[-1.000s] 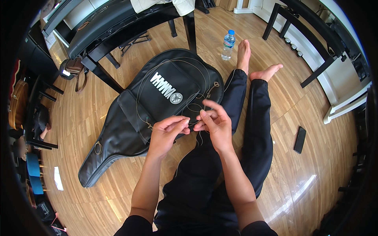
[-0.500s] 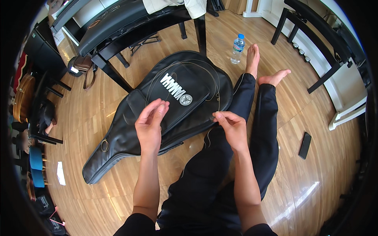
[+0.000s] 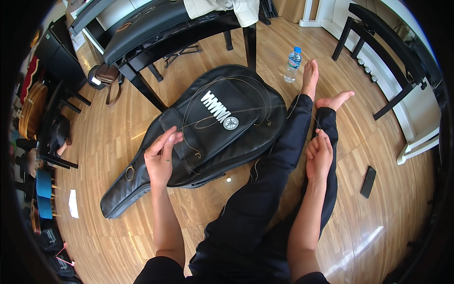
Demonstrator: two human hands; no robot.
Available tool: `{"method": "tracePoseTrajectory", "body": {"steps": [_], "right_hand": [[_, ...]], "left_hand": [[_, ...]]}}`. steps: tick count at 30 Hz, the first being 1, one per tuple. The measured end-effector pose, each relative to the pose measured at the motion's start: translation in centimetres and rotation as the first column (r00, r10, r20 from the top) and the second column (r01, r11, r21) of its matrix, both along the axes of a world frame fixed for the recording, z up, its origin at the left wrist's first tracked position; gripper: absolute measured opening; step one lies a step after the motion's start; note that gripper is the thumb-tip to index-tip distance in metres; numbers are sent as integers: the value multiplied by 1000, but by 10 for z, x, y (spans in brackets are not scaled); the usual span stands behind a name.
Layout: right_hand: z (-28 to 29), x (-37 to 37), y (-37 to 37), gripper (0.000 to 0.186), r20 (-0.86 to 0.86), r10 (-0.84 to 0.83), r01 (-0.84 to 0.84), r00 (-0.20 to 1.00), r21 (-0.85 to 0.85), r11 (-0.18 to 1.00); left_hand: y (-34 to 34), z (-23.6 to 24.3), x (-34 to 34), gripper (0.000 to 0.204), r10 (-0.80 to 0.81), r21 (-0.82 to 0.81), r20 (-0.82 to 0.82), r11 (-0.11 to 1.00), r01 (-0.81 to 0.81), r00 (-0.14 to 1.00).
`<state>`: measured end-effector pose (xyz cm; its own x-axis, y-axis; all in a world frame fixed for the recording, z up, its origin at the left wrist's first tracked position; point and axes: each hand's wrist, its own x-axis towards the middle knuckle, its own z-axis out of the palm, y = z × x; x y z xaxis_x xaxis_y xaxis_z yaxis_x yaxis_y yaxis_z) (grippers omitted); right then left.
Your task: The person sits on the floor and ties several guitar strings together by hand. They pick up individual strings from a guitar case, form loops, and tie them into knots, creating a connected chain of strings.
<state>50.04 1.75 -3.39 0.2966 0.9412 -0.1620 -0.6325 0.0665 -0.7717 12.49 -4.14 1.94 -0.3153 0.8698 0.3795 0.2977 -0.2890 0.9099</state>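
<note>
My left hand [image 3: 161,154] is raised over the left part of a black guitar gig bag [image 3: 156,142], thumb and fingertips pinched on a thin wire string. My right hand [image 3: 318,154], over my right leg, pinches the same kind of thin string, which arches up from its fingertips. Loops of loose string [image 3: 269,106] lie across the bag's pocket, beside its white logo. A small pale coil [image 3: 130,173] rests on the bag's narrow neck end.
My outstretched legs [image 3: 300,137] are right of the bag. A water bottle [image 3: 293,66] stands near my feet, a phone [image 3: 368,182] lies at right. Black benches [image 3: 142,42] stand behind; a white paper [image 3: 74,203] lies at left. Someone's dark-clothed leg [image 3: 60,132] shows at far left.
My hands, together a second ago, have spread apart: the left moved left, the right moved right, drawing string out between and beside them. The view has shifted slightly.
</note>
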Motion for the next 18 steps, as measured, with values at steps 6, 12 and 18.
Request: {"method": "tracePoseTrajectory", "body": {"steps": [6, 12, 18], "right_hand": [[-4, 16, 0, 18, -28, -38, 37, 999, -31, 999], [-1, 8, -1, 16, -24, 30, -30, 999, 1, 1000], [9, 7, -4, 16, 71, 89, -89, 993, -3, 996]], "left_hand": [[-11, 18, 9, 23, -286, -17, -33, 958, 286, 958], [-6, 14, 37, 20, -417, -20, 45, 908, 418, 908], [16, -26, 99, 28, -411, -259, 125, 865, 429, 903]]}}
